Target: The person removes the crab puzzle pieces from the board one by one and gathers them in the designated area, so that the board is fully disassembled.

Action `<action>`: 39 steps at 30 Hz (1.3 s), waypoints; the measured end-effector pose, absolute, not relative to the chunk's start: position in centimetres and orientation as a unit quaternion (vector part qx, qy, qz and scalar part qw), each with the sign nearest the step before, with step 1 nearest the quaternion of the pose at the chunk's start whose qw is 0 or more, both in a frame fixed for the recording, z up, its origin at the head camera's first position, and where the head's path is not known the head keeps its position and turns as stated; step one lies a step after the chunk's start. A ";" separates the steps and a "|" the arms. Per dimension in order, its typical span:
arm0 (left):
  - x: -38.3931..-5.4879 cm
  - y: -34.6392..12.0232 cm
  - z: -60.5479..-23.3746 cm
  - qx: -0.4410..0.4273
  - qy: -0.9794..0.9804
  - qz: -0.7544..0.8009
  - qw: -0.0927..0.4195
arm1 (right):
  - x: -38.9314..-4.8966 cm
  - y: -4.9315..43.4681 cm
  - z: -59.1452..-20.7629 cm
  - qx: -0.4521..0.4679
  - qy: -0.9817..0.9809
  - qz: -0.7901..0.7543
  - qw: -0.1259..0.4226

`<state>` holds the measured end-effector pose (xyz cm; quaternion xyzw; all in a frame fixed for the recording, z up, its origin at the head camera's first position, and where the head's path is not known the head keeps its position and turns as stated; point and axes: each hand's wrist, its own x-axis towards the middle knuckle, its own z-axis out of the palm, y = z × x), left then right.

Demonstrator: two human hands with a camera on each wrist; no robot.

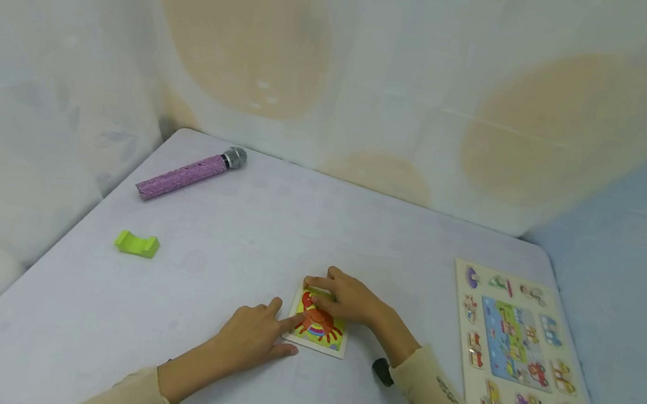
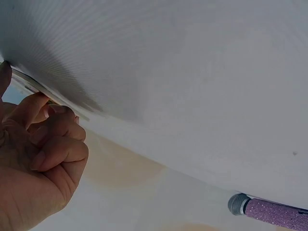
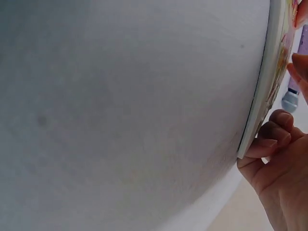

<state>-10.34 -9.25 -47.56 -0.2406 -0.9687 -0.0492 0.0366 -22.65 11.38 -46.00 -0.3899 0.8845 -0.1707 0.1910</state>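
Observation:
A small square crab puzzle point(image 1: 317, 328), red crab on yellow with a pale frame, lies flat on the white table. My left hand point(image 1: 256, 332) comes from its lower left. The left index finger reaches straight onto the crab and the thumb lies by the frame's near left corner; the left wrist view shows the other fingers curled. From the right, my right hand point(image 1: 348, 297) grips the puzzle's far side, thumb over a claw and a finger at the far edge. In the right wrist view, curled fingers point(image 3: 274, 132) touch the side of the frame.
A purple glitter microphone point(image 1: 184, 175) lies at the far left, with a bright green block point(image 1: 137, 244) nearer. A large picture peg puzzle point(image 1: 508, 400) lies at the right edge. Beside my right wrist is a small black object point(image 1: 383, 371). Pale curtains point(image 1: 400, 70) surround the table.

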 end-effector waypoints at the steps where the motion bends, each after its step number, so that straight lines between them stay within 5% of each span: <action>1: -10.3 -9.2 -47.6 -0.241 -0.969 -0.052 0.036 | -22.7 11.4 -46.0 -0.392 0.884 -0.168 0.192; 21: -11.4 -8.1 -47.1 -0.251 -0.966 -0.039 0.049 | -23.1 12.3 -46.6 -0.388 0.838 -0.331 0.193; 39: -11.9 -5.7 -47.1 -0.217 -0.974 -0.059 -0.023 | -23.0 12.7 -47.3 -0.380 0.826 -0.371 0.189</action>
